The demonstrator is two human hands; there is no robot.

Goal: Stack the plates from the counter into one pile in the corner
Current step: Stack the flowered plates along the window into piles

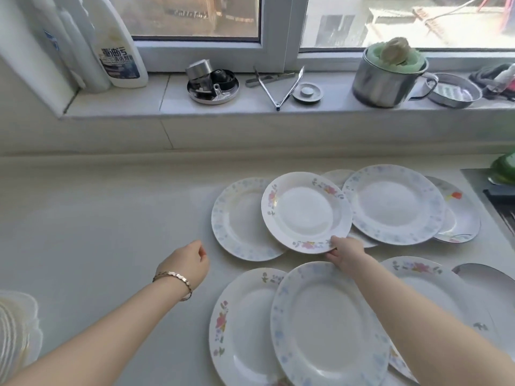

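Note:
Several white plates lie spread and overlapping on the pale counter (97, 218). My right hand (345, 253) pinches the near rim of a pink-flowered plate (305, 211), which is tilted up over a blue-rimmed plate (237, 218) on its left. Another blue-rimmed plate (393, 203) lies to its right, partly over a plate with a red mark (459, 210). Nearer me sit a pink-flowered plate (239, 324) and a blue-rimmed plate (326, 324) overlapping it. My left hand (189, 263) hovers over the counter left of the plates, fingers curled, holding nothing.
A window sill behind holds a cleaner bottle (119, 43), a metal dish of small parts (213, 86), tongs (281, 87) and a steel pot (386, 78). A sink edge (498, 201) is at the right. A ribbed white object (16, 330) sits at the lower left.

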